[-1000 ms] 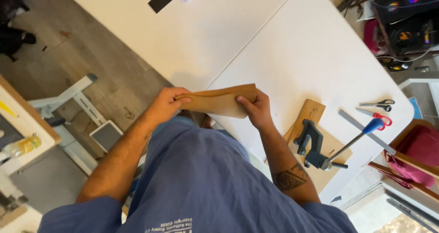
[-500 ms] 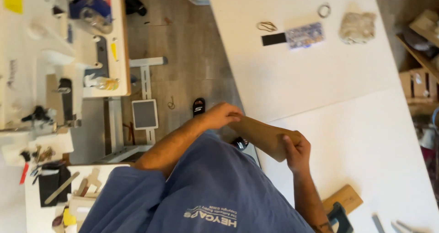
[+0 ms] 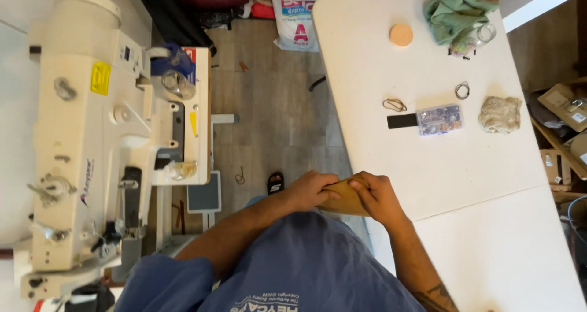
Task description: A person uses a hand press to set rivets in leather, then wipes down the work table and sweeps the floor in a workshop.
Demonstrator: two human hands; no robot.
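Both my hands grip a flat tan piece of leather-like material [image 3: 346,197] at the near left edge of the white table [image 3: 440,177]. My left hand [image 3: 312,189] closes over its left end, and my right hand [image 3: 378,196] pinches its right end. The piece is mostly hidden by my fingers. My blue shirt fills the bottom of the view.
A cream industrial sewing machine [image 3: 104,147] stands at the left across a wooden floor gap. On the table lie a clear small-parts box [image 3: 438,118], a black strip [image 3: 401,121], a ring [image 3: 462,90], a round tan disc [image 3: 401,35], a green cloth [image 3: 458,12] and a beige wad [image 3: 500,114].
My view has swung left, away from the clamp and scissors, and the sewing machine now fills the left side. My hands have come closer together on the tan piece.
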